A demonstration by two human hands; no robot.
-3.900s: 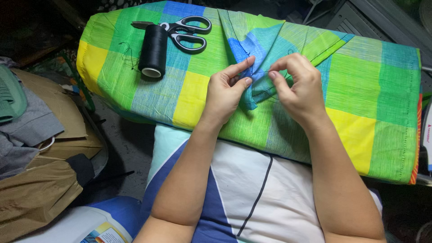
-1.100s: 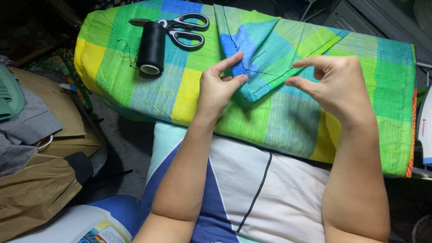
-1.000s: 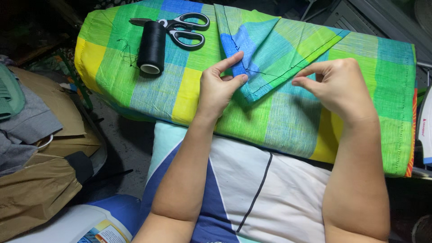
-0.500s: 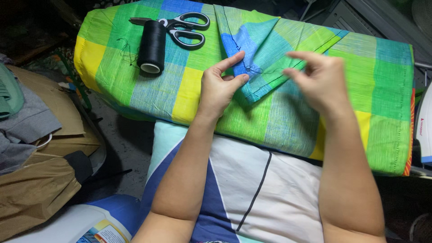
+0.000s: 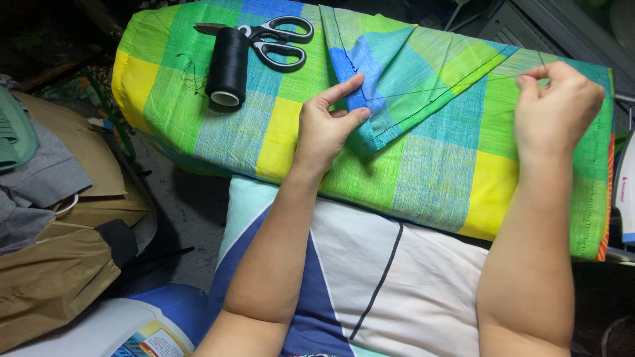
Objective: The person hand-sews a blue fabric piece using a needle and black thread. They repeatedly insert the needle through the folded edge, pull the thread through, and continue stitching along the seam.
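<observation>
Needle hidden in right hand (image 5: pixel 554 112) pinching taut thread (image 5: pixel 442 86).

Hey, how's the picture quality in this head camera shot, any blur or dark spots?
Head view: sharp and evenly lit on the checked cloth, both hands crisp, the left hand and right hand; the scissors show slight glare; the upper-left corner falls into deep shadow.

**Home sewing corner, cluttered**

We read this as a lived-in room at home, not a workshop. Left of the pinching left hand (image 5: pixel 327 132), scissors (image 5: pixel 268 41) & a black thread spool (image 5: pixel 227 65) lie loose on checked cloth (image 5: pixel 436 165) over a padded board. Below the hand, a blue-and-white pillow (image 5: pixel 370 277). Far left: piled clothes (image 5: pixel 33 172), crumpled brown paper bags (image 5: pixel 59 284), a plastic tub (image 5: pixel 126 327) on the floor.
</observation>
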